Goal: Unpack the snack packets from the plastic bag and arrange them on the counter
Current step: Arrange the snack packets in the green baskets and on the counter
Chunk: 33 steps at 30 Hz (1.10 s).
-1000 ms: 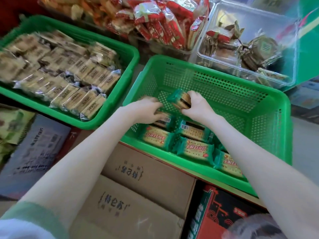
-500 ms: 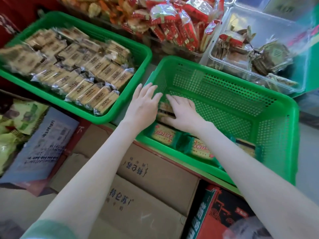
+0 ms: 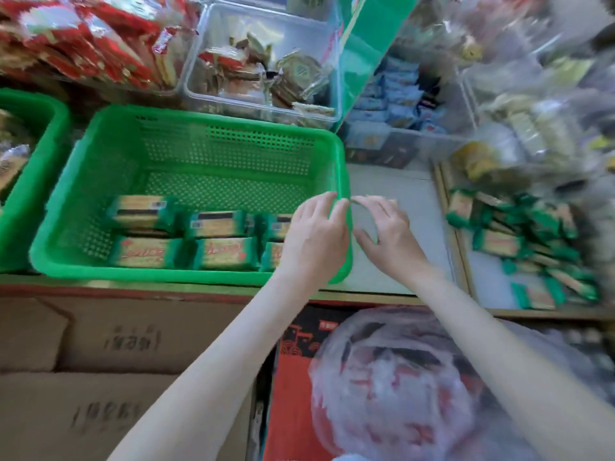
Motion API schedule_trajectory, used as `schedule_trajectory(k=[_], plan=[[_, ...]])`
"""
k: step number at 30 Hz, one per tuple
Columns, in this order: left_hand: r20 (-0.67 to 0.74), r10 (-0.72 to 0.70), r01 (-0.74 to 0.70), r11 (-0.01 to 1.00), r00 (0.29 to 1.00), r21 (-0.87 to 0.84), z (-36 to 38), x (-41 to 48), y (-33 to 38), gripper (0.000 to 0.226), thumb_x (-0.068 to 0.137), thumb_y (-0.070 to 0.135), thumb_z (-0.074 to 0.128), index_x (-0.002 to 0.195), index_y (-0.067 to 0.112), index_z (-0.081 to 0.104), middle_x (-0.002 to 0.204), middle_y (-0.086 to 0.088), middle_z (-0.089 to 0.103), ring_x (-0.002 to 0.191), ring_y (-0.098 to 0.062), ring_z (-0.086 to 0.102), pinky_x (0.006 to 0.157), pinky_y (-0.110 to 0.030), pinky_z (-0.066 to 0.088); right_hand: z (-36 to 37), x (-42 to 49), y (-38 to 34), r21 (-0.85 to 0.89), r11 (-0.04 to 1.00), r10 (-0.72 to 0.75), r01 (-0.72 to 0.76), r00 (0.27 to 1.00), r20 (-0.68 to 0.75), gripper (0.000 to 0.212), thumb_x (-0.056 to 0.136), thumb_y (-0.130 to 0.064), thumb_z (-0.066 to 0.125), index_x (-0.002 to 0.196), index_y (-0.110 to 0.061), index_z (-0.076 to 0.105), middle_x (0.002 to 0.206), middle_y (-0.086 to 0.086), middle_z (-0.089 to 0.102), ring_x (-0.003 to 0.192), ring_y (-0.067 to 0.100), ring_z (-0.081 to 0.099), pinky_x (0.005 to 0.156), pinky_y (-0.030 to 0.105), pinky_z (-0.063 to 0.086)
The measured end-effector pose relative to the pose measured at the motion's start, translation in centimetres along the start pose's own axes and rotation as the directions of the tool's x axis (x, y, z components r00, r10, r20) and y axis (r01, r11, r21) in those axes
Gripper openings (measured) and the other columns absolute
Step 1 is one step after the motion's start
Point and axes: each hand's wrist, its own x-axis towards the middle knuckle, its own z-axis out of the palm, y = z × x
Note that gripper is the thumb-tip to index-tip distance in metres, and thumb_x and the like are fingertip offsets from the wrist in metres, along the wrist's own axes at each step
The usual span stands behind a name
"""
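The green perforated plastic basket (image 3: 206,154) is taking the stock in neat rows. Below it, the translucent plastic bag (image 3: 399,377) is slumping, waiting its turn. Right of the basket, loose green-wrapped biscuit packets (image 3: 519,241) are lying heaped, while inside it the arranged packets (image 3: 216,237) are filling the near side. The left hand (image 3: 316,237) is resting against its right rim, grip unclear. The right hand (image 3: 387,234), just outside, is hanging loosely curved and empty, probably going for more.

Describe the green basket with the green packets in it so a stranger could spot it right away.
Along the counter, above the cardboard boxes, sit two green mesh baskets. Take the middle basket, in front of the clear tub. Unlike its neighbour at the far left, it holds two rows of green-wrapped packets along its near side.
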Motion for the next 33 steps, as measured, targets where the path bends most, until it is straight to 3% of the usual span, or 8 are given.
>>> schedule_trajectory(k=[5,11,16,20,22,26,30,33], plan=[[0.176,0.102,-0.099,0.995,0.979,-0.031,6.6,1.9,10.9,0.041,0.075,0.010,0.069,0.115,0.000,0.062,0.116,-0.021,0.062,0.098,-0.039,0.062,0.080,-0.042,0.053,-5.2,-7.3,11.3,-0.057,0.986,0.151,-0.157,0.984,-0.092,0.043,0.088,-0.022,0.053,0.127,-0.005,0.056,0.123,0.013,0.059,0.115,0.026,0.045,0.099,0.032,0.029],[0.380,0.121,-0.146,0.989,0.917,0.037,17.0,4.9,22.6,0.050,0.095,0.013,0.049,0.143,0.007,0.037,0.145,-0.014,0.041,0.128,-0.033,0.042,0.102,-0.041,0.036,-11.4,-16.1,29.0,-0.123,0.873,0.470,-0.472,0.882,-0.044,0.054,0.086,-0.006,0.062,0.138,-0.002,0.045,0.136,0.019,0.048,0.126,0.036,0.040,0.106,0.042,0.028],[0.503,0.047,-0.174,0.962,0.863,0.209,27.6,8.6,28.6,0.060,0.098,0.020,0.046,0.151,0.009,0.018,0.155,-0.010,0.025,0.140,-0.027,0.026,0.113,-0.036,0.021,-14.0,-20.1,41.7,-0.256,0.762,0.628,-0.595,0.775,0.067,0.062,0.094,-0.030,0.059,0.144,-0.003,0.032,0.144,0.016,0.038,0.132,0.033,0.033,0.107,0.040,0.029],[0.565,-0.112,-0.089,0.945,0.818,0.316,33.1,11.0,30.0,0.075,0.098,0.037,0.047,0.153,0.008,0.004,0.160,-0.013,0.012,0.147,-0.028,0.010,0.118,-0.043,0.006,-13.6,-20.2,45.9,-0.250,0.785,0.606,-0.568,0.787,0.117,0.070,0.097,-0.044,0.048,0.146,-0.001,0.024,0.152,0.018,0.027,0.140,0.031,0.023,0.113,0.040,0.021],[0.578,-0.178,-0.053,0.932,0.797,0.359,34.3,11.7,29.7,0.083,0.097,0.044,0.049,0.154,0.007,0.000,0.159,-0.015,0.012,0.147,-0.031,0.010,0.119,-0.046,0.009,-13.0,-19.7,46.3,-0.264,0.791,0.593,-0.551,0.798,0.110,0.070,0.095,-0.046,0.049,0.144,-0.002,0.025,0.150,0.017,0.030,0.139,0.032,0.025,0.112,0.042,0.021],[0.606,-0.181,-0.110,0.905,0.775,0.411,34.1,12.3,29.9,0.078,0.092,0.047,0.056,0.148,0.004,0.023,0.141,-0.018,0.037,0.131,-0.037,0.034,0.108,-0.048,0.027,-12.6,-19.1,45.9,-0.290,0.777,0.603,-0.559,0.792,0.089,0.063,0.091,-0.040,0.057,0.139,-0.009,0.029,0.139,0.014,0.036,0.126,0.034,0.034,0.102,0.044,0.032],[0.532,-0.023,-0.177,0.930,0.846,0.321,33.3,11.5,30.3,0.065,0.065,0.036,0.087,0.113,0.000,0.060,0.100,-0.020,0.058,0.090,-0.040,0.057,0.072,-0.048,0.051,-12.7,-20.0,46.5,-0.100,0.823,0.568,-0.559,0.815,0.116,0.050,0.090,-0.037,0.060,0.126,-0.010,0.040,0.127,0.015,0.036,0.116,0.032,0.033,0.098,0.040,0.035],[0.475,0.082,-0.209,0.952,0.876,0.222,33.5,11.5,31.9,0.061,0.067,0.032,0.085,0.112,0.001,0.059,0.107,-0.019,0.060,0.096,-0.039,0.058,0.077,-0.047,0.052,-12.7,-20.4,46.6,0.066,0.850,0.522,-0.523,0.853,0.033,0.032,0.090,-0.034,0.063,0.101,-0.007,0.050,0.108,0.013,0.043,0.105,0.029,0.038,0.087,0.041,0.043]])
